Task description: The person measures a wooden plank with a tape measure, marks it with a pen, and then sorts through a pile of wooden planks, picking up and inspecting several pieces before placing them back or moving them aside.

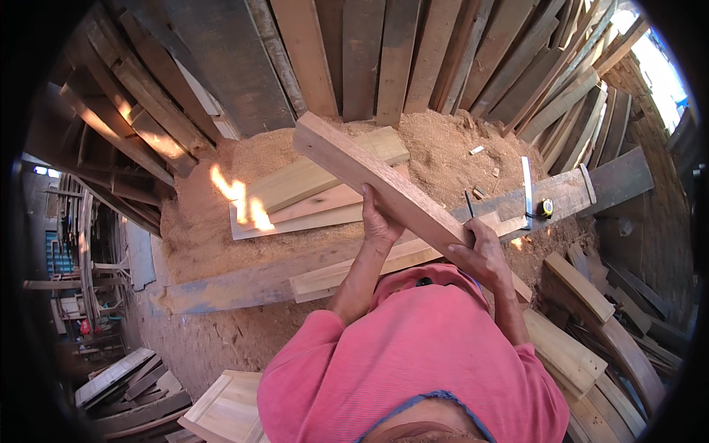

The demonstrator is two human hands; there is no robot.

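A thick reddish-brown wooden plank (362, 170) is held up slantwise in front of my body, its far end toward the upper left. My left hand (382, 220) grips the plank's lower edge near the middle. My right hand (480, 249) is closed around the near end. A thin dark pencil (469, 203) sticks up from the fingers of that hand. Beneath the plank lies a pale board (332, 275) across a long beam (236, 282). To the right of my right hand, a metal square (527, 190) and a yellow-and-black tape measure (545, 209) lie on the beam.
Sawdust (199, 244) covers the ground beyond the beam, with several pale boards (325, 173) on it. Tall planks (362, 59) lean along the far side. Wood pieces (569, 347) are piled at the right, and a panelled board (225, 402) lies at lower left.
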